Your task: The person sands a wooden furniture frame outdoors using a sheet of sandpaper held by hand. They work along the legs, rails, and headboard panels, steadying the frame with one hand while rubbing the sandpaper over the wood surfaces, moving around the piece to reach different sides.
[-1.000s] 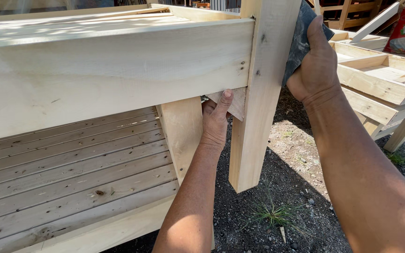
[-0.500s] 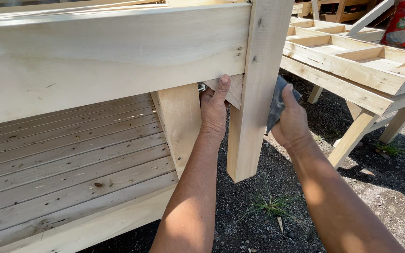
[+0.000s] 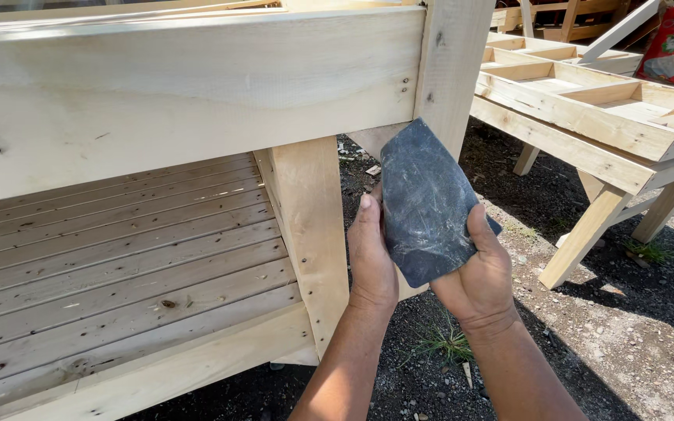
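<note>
Change: both hands have come off the post and now meet in front of it — the dark sheet faces the camera.
Left hand (image 3: 372,261): closed on the sandpaper sheet (image 3: 431,204), gripping its left edge.
Right hand (image 3: 477,277): clamped on the sheet's lower right corner.
Sheet position: between both hands, just before the wooden post (image 3: 450,70).
Surroundings: slatted shelf (image 3: 118,257) left of the left hand; wooden frame (image 3: 587,109) beyond the right hand.

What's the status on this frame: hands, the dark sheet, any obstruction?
Left hand and right hand both grip the dark sanding sheet. Sheet held up before the wooden corner post. Nothing between them.
</note>
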`<state>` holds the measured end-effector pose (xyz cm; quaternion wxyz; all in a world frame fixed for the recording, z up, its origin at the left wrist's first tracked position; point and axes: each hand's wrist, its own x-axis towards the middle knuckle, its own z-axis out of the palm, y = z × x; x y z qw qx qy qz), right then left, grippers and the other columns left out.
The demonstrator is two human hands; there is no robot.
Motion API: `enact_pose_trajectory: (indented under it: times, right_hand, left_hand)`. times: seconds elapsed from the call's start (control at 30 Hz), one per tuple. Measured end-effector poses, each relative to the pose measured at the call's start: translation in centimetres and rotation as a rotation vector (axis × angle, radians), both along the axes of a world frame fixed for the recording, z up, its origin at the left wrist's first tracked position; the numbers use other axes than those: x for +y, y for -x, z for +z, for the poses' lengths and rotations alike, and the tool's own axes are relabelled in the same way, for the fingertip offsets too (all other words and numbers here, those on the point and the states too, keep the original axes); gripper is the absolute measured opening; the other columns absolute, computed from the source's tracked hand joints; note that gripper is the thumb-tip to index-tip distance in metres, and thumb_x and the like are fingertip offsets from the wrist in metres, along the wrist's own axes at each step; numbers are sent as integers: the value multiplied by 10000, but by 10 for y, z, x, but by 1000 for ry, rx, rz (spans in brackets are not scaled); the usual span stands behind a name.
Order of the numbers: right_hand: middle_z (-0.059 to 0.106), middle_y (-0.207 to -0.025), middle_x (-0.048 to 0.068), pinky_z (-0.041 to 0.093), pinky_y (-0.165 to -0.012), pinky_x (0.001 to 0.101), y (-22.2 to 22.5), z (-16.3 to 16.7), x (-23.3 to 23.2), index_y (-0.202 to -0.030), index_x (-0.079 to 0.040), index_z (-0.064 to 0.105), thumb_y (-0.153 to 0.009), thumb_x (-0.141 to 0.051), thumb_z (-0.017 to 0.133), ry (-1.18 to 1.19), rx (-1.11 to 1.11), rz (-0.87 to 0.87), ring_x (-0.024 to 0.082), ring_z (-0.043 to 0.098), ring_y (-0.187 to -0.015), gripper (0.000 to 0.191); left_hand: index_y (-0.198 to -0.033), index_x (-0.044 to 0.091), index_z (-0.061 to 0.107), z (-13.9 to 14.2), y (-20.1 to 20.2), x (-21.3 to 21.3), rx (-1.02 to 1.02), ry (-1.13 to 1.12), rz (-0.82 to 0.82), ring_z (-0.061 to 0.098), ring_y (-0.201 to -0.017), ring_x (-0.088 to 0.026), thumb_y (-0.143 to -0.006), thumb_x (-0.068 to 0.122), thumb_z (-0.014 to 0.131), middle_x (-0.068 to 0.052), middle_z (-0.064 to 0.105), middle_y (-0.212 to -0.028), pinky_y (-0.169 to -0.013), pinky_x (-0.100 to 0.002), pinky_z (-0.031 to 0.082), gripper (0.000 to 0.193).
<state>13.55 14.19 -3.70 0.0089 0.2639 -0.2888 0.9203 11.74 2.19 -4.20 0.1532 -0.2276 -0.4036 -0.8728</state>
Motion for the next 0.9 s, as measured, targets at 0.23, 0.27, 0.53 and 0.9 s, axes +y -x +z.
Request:
enact_pose_trajectory:
  times: [0.23,0.27,0.53,0.9]
  right_hand:
    - [603,-1411,207,464,-1106,533,8,-22,-6,-1449,-9,494,-1031,-411,511,49,-227,156,354,585,-1300,581]
    - [609,-1397,218,474,-1092,533,10,-26,-8,-1443,-6,499,-1024,-415,515,40,-264,162,358,589,-1289,585]
    - [670,-1293,177,530,-969,419,37,-31,6,-1361,4,568,-1077,-223,493,-434,-126,-731,244,650,-1134,372]
    - [646,-1196,197,550,-994,446,160,48,14,-1283,6,601,-691,-871,642,-744,90,-687,267,642,-1185,1059]
  left_hand:
    - [-1472,-11,452,-33,-18,-19,-255,-266,-577,619,-1257,-296,-979,386,604,-168,630,-1368,-1108,-449,466,651]
    - [-1465,-11,467,-36,-17,-20,-260,-221,-501,616,-1257,-289,-974,330,627,-161,626,-1368,-1107,-446,470,619]
    - [-1544,-41,463,-68,-55,-3,192,309,897,441,-1553,-337,-1107,80,442,-214,488,-1631,-1282,-449,371,454]
    - [-1624,163,346,-52,56,40,4,464,696,272,-1579,-383,-1073,65,499,-238,315,-1669,-1240,-440,298,580]
